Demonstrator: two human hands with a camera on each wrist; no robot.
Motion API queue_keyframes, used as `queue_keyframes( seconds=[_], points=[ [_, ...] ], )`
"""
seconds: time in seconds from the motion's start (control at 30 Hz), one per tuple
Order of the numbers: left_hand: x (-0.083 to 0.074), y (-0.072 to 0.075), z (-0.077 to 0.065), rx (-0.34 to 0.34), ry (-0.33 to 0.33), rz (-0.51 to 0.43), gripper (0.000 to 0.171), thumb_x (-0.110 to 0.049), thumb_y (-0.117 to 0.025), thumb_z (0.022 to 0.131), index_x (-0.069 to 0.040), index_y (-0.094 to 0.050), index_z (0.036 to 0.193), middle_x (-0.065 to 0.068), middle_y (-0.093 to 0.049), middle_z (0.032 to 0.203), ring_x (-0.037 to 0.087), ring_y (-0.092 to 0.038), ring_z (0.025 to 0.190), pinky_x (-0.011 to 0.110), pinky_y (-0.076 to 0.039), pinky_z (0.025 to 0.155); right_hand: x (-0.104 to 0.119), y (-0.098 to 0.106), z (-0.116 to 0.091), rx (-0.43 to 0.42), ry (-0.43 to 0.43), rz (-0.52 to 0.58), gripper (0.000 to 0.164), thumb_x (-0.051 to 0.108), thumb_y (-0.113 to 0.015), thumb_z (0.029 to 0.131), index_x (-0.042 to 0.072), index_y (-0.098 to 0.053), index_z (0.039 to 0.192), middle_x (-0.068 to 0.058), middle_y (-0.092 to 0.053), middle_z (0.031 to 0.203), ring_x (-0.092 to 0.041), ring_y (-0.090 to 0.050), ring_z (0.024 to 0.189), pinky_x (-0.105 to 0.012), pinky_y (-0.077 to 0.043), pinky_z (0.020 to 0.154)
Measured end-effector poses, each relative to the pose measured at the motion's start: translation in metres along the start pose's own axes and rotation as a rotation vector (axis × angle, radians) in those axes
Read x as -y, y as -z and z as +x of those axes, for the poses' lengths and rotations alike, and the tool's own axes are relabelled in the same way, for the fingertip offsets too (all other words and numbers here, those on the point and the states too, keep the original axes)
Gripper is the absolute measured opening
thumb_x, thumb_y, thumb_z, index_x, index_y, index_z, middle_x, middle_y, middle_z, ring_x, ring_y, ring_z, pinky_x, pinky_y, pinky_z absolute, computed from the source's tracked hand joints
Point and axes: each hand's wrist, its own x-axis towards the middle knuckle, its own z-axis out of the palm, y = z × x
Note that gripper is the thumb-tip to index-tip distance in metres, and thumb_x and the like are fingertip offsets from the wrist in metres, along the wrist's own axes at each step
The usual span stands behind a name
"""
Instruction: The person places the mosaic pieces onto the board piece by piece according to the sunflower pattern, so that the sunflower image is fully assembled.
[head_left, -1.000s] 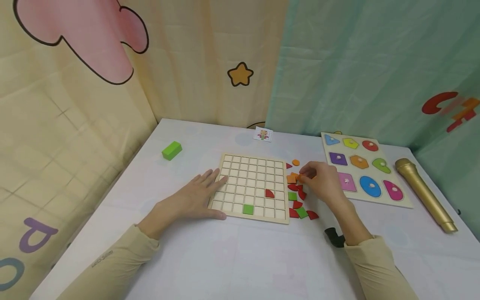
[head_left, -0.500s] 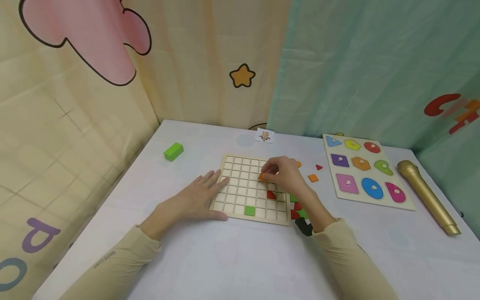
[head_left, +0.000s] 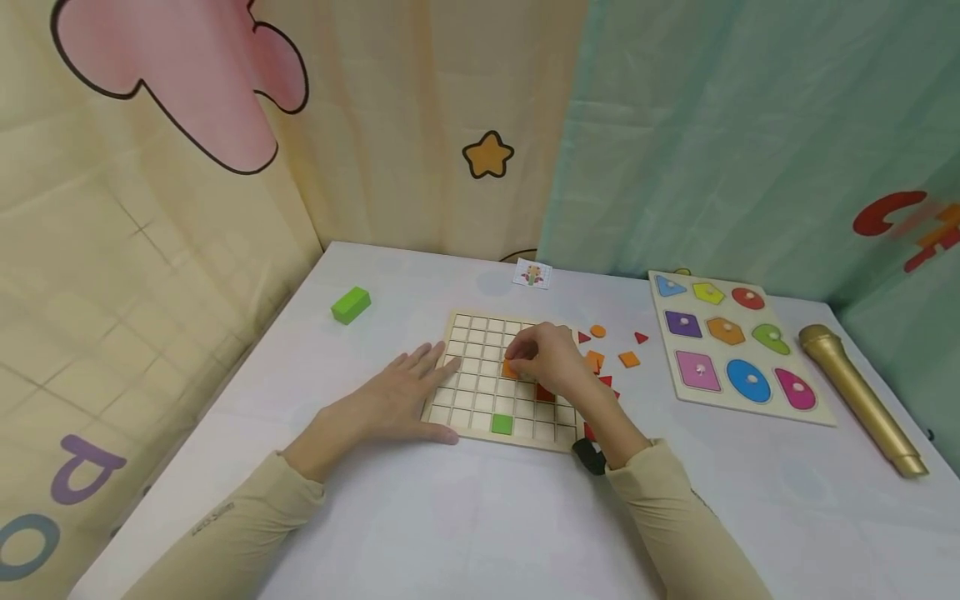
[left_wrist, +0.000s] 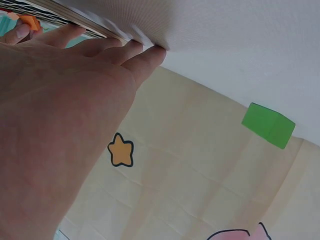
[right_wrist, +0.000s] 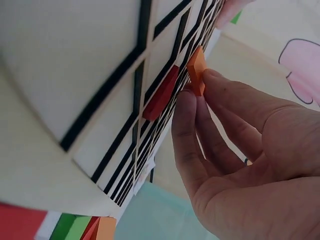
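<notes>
In the head view my left hand (head_left: 393, 400) lies with straight fingers across the left edge of a wooden grid board (head_left: 468, 377). Over the board's middle, my right hand (head_left: 555, 358) pinches an orange square tile (head_left: 509, 369) between thumb and fingertips. The right wrist view shows this tile (right_wrist: 196, 67) tilted at the grid surface; whether it touches is hard to tell. A red quarter-circle tile (head_left: 544, 393) sits in the grid, partly hidden by the right hand. One green square tile (head_left: 502, 424) fills a cell in the front row.
Loose orange tiles (head_left: 628, 359) and red tiles (head_left: 641, 337) lie right of the grid, some hidden by the right arm. A shape puzzle board (head_left: 720, 352) and gold microphone (head_left: 862, 400) lie farther right. A picture card (head_left: 532, 273) lies behind; a green block (head_left: 351, 305) stands left.
My right hand has moved left from the loose tiles to the grid board, carrying the orange square tile. Loose tiles it covered now show. My left hand stays at the board's edge.
</notes>
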Motion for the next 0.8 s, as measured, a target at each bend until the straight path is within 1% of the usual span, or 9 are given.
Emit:
queue_keyframes(
  seconds=[0.37, 0.5, 0.57, 0.67, 0.73, 0.8],
  points=[
    [0.001, -0.001, 0.001, -0.008, -0.008, 0.015, 0.114, -0.076, -0.068, 0.087, -0.013, -0.023, 0.169, 0.022, -0.012, 0.176, 0.043, -0.012, 0.163, 0.061, -0.018, 0.130, 0.003, 0.000, -0.004, 0.010, -0.004, -0.011, 0.011, 0.007, -0.084, 0.090, 0.008, -0.079, 0.100, -0.003, -0.075, 0.093, -0.019, -0.065, 0.087, -0.035, -0.058, 0.083],
    [0.001, -0.002, 0.001, -0.009, -0.007, 0.015, 0.114, -0.076, -0.069, 0.086, -0.014, -0.022, 0.170, 0.021, -0.011, 0.176, 0.043, -0.012, 0.163, 0.061, -0.018, 0.130, 0.001, 0.003, -0.005, 0.005, 0.015, -0.016, 0.009, 0.006, -0.082, 0.091, 0.007, -0.078, 0.099, -0.003, -0.075, 0.093, -0.019, -0.066, 0.087, -0.036, -0.058, 0.084],
    [0.002, -0.002, 0.001, -0.009, -0.006, 0.016, 0.114, -0.076, -0.068, 0.087, -0.014, -0.022, 0.170, 0.021, -0.011, 0.176, 0.043, -0.011, 0.163, 0.061, -0.018, 0.130, -0.001, 0.008, -0.005, -0.006, 0.034, -0.022, 0.008, 0.006, -0.080, 0.092, 0.006, -0.079, 0.100, -0.004, -0.076, 0.093, -0.019, -0.068, 0.088, -0.038, -0.058, 0.084],
    [0.002, -0.003, 0.001, -0.011, -0.007, 0.019, 0.114, -0.076, -0.069, 0.086, -0.014, -0.022, 0.170, 0.021, -0.011, 0.176, 0.043, -0.012, 0.163, 0.061, -0.018, 0.130, -0.008, 0.021, -0.007, -0.027, 0.030, -0.024, 0.011, 0.008, -0.079, 0.094, 0.004, -0.079, 0.104, -0.005, -0.077, 0.096, -0.021, -0.069, 0.090, -0.041, -0.059, 0.086],
    [0.002, -0.003, 0.001, -0.013, -0.010, 0.022, 0.114, -0.076, -0.068, 0.087, -0.014, -0.022, 0.170, 0.021, -0.011, 0.176, 0.043, -0.012, 0.163, 0.061, -0.018, 0.130, -0.014, 0.032, -0.008, -0.039, 0.012, -0.025, 0.014, 0.010, -0.079, 0.095, 0.003, -0.080, 0.107, -0.008, -0.078, 0.099, -0.024, -0.070, 0.093, -0.043, -0.059, 0.088],
    [0.002, -0.003, 0.001, -0.014, -0.011, 0.021, 0.114, -0.076, -0.068, 0.087, -0.014, -0.022, 0.170, 0.021, -0.011, 0.176, 0.043, -0.012, 0.163, 0.061, -0.019, 0.130, -0.022, 0.042, -0.009, -0.048, -0.029, -0.025, 0.017, 0.012, -0.078, 0.096, 0.003, -0.079, 0.110, -0.009, -0.079, 0.102, -0.025, -0.071, 0.095, -0.044, -0.059, 0.090]
  ],
)
